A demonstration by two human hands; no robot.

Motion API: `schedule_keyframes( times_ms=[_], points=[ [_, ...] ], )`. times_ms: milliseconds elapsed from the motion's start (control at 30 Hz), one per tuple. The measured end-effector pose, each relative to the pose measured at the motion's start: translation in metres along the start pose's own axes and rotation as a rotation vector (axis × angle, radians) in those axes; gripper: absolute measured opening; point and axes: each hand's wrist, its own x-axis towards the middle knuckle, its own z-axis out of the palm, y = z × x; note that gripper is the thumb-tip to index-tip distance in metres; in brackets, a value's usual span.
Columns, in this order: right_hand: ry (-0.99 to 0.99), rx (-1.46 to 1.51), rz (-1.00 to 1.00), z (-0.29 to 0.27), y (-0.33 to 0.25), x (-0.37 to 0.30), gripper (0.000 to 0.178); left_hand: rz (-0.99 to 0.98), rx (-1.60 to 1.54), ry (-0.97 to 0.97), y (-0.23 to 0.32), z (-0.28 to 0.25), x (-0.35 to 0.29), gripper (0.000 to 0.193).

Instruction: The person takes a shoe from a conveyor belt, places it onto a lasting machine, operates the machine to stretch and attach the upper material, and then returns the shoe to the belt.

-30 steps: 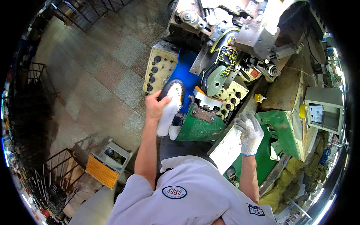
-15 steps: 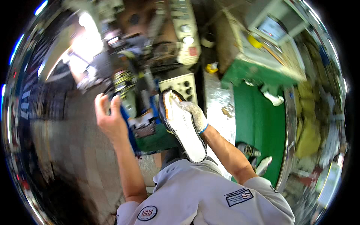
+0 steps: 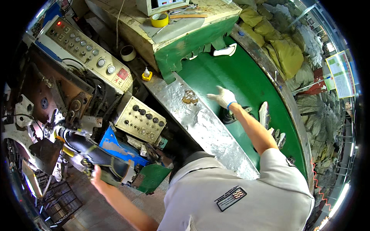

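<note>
My right hand [image 3: 223, 97], in a pale knit glove with a blue cuff, reaches over the green belt with its fingers apart and nothing in them. Just below it a dark shoe [image 3: 230, 116] lies on the belt, partly hidden by the hand and forearm. My bare left hand [image 3: 99, 181] is at the lower side of a machine [image 3: 50, 148], its thumb raised beside a metal fitting. Its other fingers are mostly hidden and blurred. Above that hand, a dark shoe-shaped piece [image 3: 83, 145] sits among the machine's parts.
More shoes [image 3: 264, 115] lie farther right on the green belt [image 3: 246, 79]. A metal ledge [image 3: 204, 119] borders it. Two control panels [image 3: 140, 120] with knobs stand left. Ahead, a bench [image 3: 140, 25] carries yellow tape [image 3: 159, 19]; a yellow-based bottle [image 3: 147, 74] stands nearer.
The view has swung right. The shoe upper with a white sole has left my right hand, which now reaches over the belt. My left hand now lies against the machine.
</note>
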Motion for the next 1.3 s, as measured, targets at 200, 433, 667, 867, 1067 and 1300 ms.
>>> schedule_keyframes(
  times_ms=[200,433,667,867,1067,1300],
  points=[
    [-0.862,1.611,-0.554,0.069,-0.194,-0.125,0.093,-0.473,-0.792,-0.768,-0.070,0.093,-0.084,0.085],
    [-0.810,1.888,-0.227,0.044,-0.194,-0.134,0.053,-0.171,0.537,-0.464,-0.088,0.135,-0.062,0.043],
    [-0.471,1.727,-0.424,0.021,-0.151,-0.137,0.069,-0.085,0.248,-0.851,-0.072,0.228,-0.064,0.045],
    [-0.228,1.331,-0.544,0.020,-0.096,-0.114,0.102,-0.258,0.117,-0.858,-0.116,0.269,-0.071,0.044],
    [-0.362,1.801,-0.362,-0.002,-0.069,-0.112,0.080,-0.286,0.181,-0.919,-0.145,0.316,-0.083,0.040],
    [-0.086,1.701,-0.251,-0.033,-0.023,-0.090,0.064,-0.345,0.194,-0.900,-0.186,0.369,-0.112,0.035]
  ],
)
